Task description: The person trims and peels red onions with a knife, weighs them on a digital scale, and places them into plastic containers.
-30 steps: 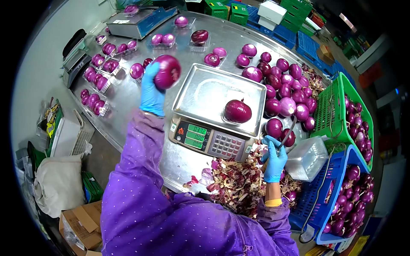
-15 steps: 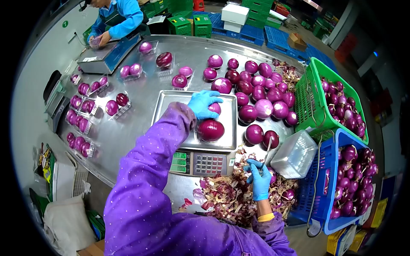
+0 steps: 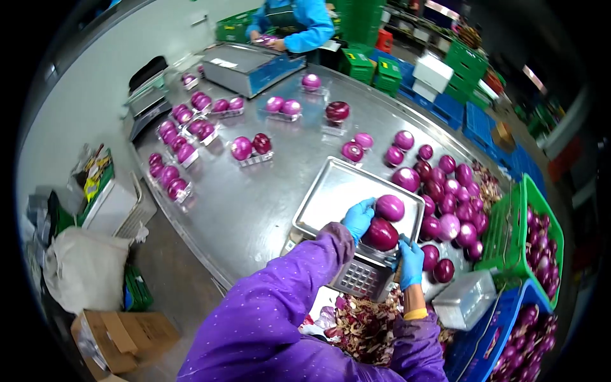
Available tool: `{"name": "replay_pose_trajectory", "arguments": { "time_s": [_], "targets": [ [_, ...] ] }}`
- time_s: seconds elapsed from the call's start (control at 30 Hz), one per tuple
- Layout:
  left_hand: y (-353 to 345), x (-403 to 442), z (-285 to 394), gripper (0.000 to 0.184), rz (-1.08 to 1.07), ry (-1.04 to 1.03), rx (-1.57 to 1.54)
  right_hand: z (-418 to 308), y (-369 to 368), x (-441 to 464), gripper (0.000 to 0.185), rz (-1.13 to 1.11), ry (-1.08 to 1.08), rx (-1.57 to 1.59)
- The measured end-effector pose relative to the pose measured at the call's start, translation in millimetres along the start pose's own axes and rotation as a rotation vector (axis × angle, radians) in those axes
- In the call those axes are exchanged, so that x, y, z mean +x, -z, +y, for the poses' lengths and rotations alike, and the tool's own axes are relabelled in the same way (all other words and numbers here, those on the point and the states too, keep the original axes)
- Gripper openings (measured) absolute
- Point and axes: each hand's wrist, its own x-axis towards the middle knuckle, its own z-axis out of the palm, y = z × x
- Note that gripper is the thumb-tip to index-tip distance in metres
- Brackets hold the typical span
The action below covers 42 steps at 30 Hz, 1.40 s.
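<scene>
Two peeled red onions, a paler one (image 3: 389, 207) and a darker one (image 3: 380, 234), sit in a clear plastic punnet on the steel weighing pan (image 3: 323, 191). My left hand (image 3: 358, 219), in a blue glove, grips the punnet's left side. On its right side my right hand (image 3: 411, 262), also gloved, has its fingers closed at the punnet's near corner. Whether the knife is still in my right hand I cannot make out. Below the pan shows the scale's keypad (image 3: 358, 278), its display hidden by my sleeve.
Loose red onions (image 3: 449, 226) crowd the table's right, beside a green crate (image 3: 506, 239) and a blue crate (image 3: 493, 337). Stacked clear punnets (image 3: 464, 299) stand near onion skins (image 3: 366, 321). Filled punnets (image 3: 253, 148) line the left. A co-worker (image 3: 299, 25) handles onions behind another scale (image 3: 251, 67).
My view has swung left. My left hand has moved from atop the onions to the punnet's left side. My right hand, which held a knife over the skins, has come up to its right side.
</scene>
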Motion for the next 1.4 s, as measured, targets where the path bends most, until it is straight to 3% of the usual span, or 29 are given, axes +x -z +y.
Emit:
{"name": "replay_pose_trajectory", "arguments": {
  "time_s": [0.07,0.13,0.23,0.27,0.3,0.33,0.4,0.43,0.47,0.53,0.6,0.7,0.8,0.83,0.93,1.07,1.2,1.27,1.33,1.4],
  "targets": [
    [7.4,4.4,-8.1,0.037,0.024,0.011,-0.073,-10.3,-13.8,-12.3,0.030,0.043,0.029,0.004],
    [25.6,-9.4,5.1,0.036,0.088,0.036,0.041,-17.2,-28.7,-20.7,0.031,0.000,0.077,0.007],
    [73.1,-48.8,39.1,0.035,0.241,0.025,-0.119,-37.4,-65.7,-50.0,0.044,-0.186,0.056,-0.147],
    [97.5,-59.9,34.3,0.034,0.273,-0.054,-0.143,-38.1,-81.7,-57.0,0.046,-0.256,0.069,-0.203],
    [109.5,-88.5,71.9,0.033,0.323,-0.084,-0.207,-39.0,-102.6,-66.4,0.046,-0.331,0.090,-0.194],
    [134.4,-101.1,67.1,0.033,0.391,-0.181,-0.236,-51.0,-123.6,-78.7,0.047,-0.408,-0.003,-0.315],
    [182.7,-132.4,52.6,0.036,0.641,-0.198,-0.143,-17.5,-158.9,-82.5,0.050,-0.564,0.086,-0.316],
    [207.5,-148.1,47.6,0.037,0.693,-0.210,-0.155,14.8,-176.4,-76.2,0.051,-0.613,0.344,-0.390],
    [226.1,-161.9,47.6,0.037,0.772,-0.203,-0.133,6.3,-194.2,-92.1,0.047,-0.687,0.108,-0.351],
    [248.6,-184.6,47.6,0.036,0.945,-0.229,-0.058,17.7,-222.1,-104.8,0.051,-0.802,-0.081,-0.312],
    [292.8,-195.3,2.1,0.045,1.029,-0.196,-0.077,42.4,-240.1,-111.1,0.054,-0.847,-0.199,-0.226],
    [299.2,-197.8,-23.4,0.070,1.141,-0.359,-0.045,60.8,-243.0,-114.8,0.052,-0.910,-0.231,-0.259],
    [247.5,-205.8,22.5,0.097,1.017,-0.122,0.750,42.7,-214.2,-109.3,0.052,-0.947,-0.287,-0.232],
    [254.1,-204.6,13.3,0.107,1.030,-0.084,0.853,30.5,-199.6,-109.0,0.047,-0.945,-0.299,-0.231],
    [271.1,-175.8,15.5,0.105,0.904,-0.265,0.935,1.2,-155.1,-109.5,0.044,-0.901,-0.211,-0.308],
    [311.6,-81.4,15.8,0.101,1.033,-0.267,0.942,-1.8,-91.6,-117.4,0.045,-0.733,-0.172,-0.320],
    [351.2,23.5,9.7,0.096,1.118,-0.225,1.097,15.0,-47.9,-139.3,0.040,-0.491,-0.317,-0.149],
    [331.8,56.1,36.1,0.098,1.125,0.002,1.141,33.4,-30.9,-147.2,0.038,-0.415,-0.327,-0.140],
    [363.6,95.4,20.9,0.099,1.006,-0.133,1.148,11.4,-37.1,-160.5,0.015,-0.306,-0.377,-0.192],
    [395.2,132.7,9.1,0.099,0.917,-0.186,1.128,17.7,-36.5,-163.7,0.018,-0.307,-0.367,-0.137]
  ]
}}
